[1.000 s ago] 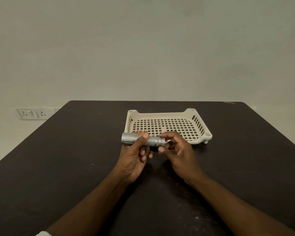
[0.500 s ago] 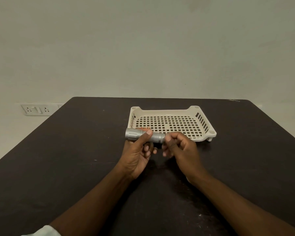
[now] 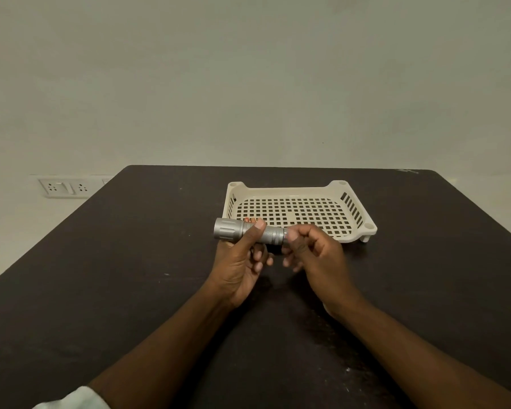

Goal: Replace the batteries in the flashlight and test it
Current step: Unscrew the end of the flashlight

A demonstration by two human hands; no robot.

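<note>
A silver metal flashlight (image 3: pixel 233 230) lies level above the dark table, its wide head pointing left. My left hand (image 3: pixel 242 264) grips its barrel from below, thumb across the top. My right hand (image 3: pixel 316 255) pinches the tail end of the flashlight (image 3: pixel 278 236) with thumb and fingertips; the tail cap itself is hidden under those fingers. No batteries are in sight.
A cream perforated plastic tray (image 3: pixel 337 187) stands just behind my hands, nothing visible in it. The dark table (image 3: pixel 130 290) runs to edges at left, right and back. A wall socket panel (image 3: pixel 67 187) is at the far left.
My right fingers have shifted their pinch on the flashlight's tail end. The flashlight and both hands stay in about the same place in front of the tray.
</note>
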